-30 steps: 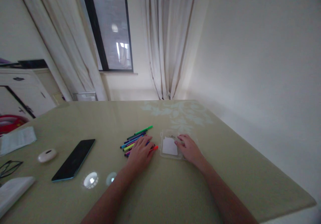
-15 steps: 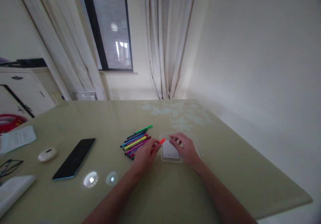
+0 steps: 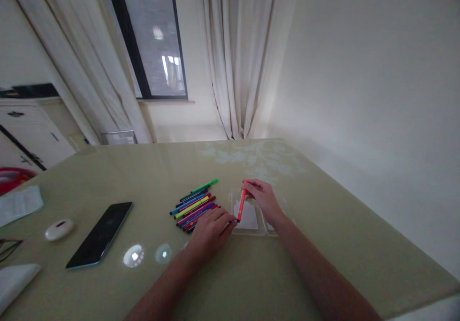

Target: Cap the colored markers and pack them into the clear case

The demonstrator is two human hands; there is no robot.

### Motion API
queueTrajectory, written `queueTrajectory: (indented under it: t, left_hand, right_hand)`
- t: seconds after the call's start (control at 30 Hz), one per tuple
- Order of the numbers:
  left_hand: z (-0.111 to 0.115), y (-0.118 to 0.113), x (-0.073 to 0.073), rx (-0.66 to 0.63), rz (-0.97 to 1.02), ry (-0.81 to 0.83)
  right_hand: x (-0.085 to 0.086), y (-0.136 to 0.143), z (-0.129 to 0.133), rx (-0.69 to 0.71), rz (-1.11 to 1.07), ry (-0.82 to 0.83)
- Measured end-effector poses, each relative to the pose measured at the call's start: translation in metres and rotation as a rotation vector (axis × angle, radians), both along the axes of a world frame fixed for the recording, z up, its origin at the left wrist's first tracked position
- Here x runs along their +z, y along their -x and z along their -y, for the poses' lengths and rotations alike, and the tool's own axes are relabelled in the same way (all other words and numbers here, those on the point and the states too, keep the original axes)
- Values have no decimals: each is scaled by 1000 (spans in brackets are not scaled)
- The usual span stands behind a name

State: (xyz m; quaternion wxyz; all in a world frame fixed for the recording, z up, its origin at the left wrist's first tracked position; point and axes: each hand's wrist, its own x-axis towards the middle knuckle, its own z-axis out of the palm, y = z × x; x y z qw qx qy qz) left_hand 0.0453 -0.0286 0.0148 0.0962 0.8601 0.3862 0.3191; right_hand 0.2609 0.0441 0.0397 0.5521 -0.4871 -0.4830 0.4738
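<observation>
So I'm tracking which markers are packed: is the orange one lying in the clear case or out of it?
Out: the orange marker is held tilted above the clear plastic case by both hands.

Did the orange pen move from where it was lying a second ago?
Yes. The orange pen left the pile of pens and went right, over the clear case. Both the left hand and right hand hold it.

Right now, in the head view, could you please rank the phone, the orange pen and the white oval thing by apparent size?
1. phone
2. orange pen
3. white oval thing; similar in length to the pen, so unsure.
</observation>
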Motion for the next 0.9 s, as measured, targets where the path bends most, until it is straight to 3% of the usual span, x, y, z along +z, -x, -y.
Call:
queueTrajectory:
  t: [0.13, 0.5, 0.9]
  left_hand:
    - [5, 3, 5, -3, -106, 31]
    - [6, 3, -2, -23, -108, 114]
    - [9, -2, 3, -9, -106, 168]
  right_hand:
    - [-12, -4, 7, 37, 60, 16]
    - [-16, 4, 10, 83, 117, 0]
    - [-16, 2, 10, 105, 118, 17]
